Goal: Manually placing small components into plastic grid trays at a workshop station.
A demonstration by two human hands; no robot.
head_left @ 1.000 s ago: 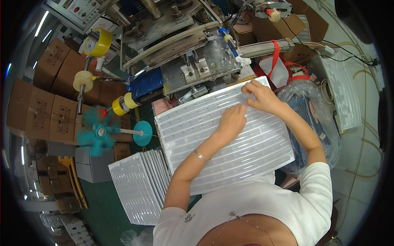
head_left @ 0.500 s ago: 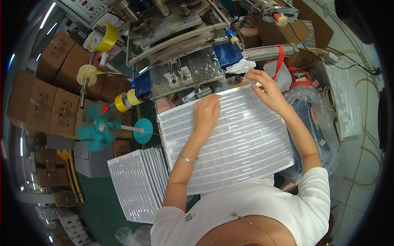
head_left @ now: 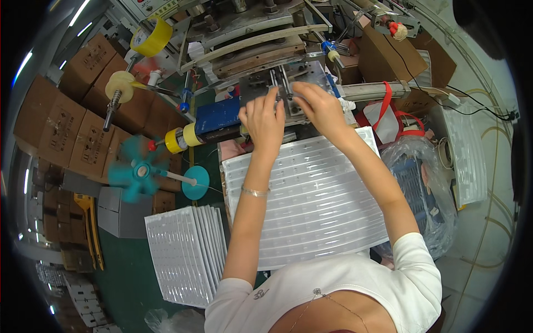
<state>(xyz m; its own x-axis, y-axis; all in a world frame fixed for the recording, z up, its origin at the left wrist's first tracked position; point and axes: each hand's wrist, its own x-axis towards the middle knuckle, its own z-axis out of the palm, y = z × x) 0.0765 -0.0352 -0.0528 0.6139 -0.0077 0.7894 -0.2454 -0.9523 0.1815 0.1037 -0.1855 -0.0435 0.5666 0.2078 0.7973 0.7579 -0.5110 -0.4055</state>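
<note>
We see brown cardboard boxes (head_left: 72, 119) stacked along the far left, their sides bearing dark printed marks. Below them, beside the teal fan, stand plain grey cartons (head_left: 125, 211). A further open brown box (head_left: 388, 55) sits at the upper right behind the machine, with a red-and-white bag (head_left: 388, 116) just beneath it. At the right, a clear plastic bag (head_left: 422, 188) wraps a blue crate. Along the top edge a pale control panel label (head_left: 150, 8) shows red lettering. At the bottom left lie small white printed packs (head_left: 83, 299), blurred by the rim.
</note>
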